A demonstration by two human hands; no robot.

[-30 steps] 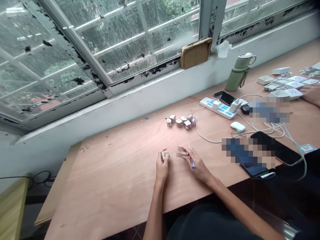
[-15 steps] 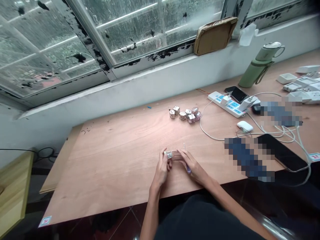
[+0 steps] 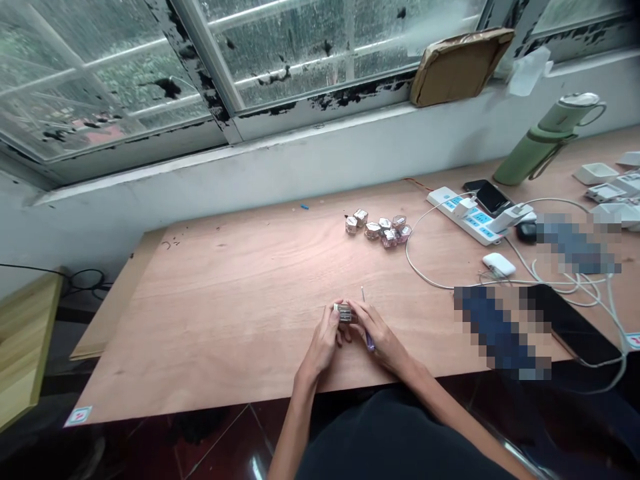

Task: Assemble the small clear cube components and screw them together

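Note:
Near the front edge of the wooden table, my left hand (image 3: 325,337) has its fingers closed on a small silvery-grey block (image 3: 344,313). My right hand (image 3: 376,333) touches the block's right side and also holds a thin screwdriver (image 3: 370,341) with a purple handle, its metal shaft pointing away from me. The block hides part of the fingers, and its details are too small to tell. Beyond my hands, several small faceted pieces with whitish tops (image 3: 373,230) lie in a loose group.
A power strip (image 3: 467,215) with chargers and white cables lies at the right, near a green bottle (image 3: 535,150), a white earphone case (image 3: 499,265) and a black phone (image 3: 575,327). Cardboard (image 3: 460,70) leans at the window. The table (image 3: 200,320) extends left.
My hands have come closer together, and the gap between block and right fingers has narrowed. The view has shifted slightly, so the objects at the right appear further right.

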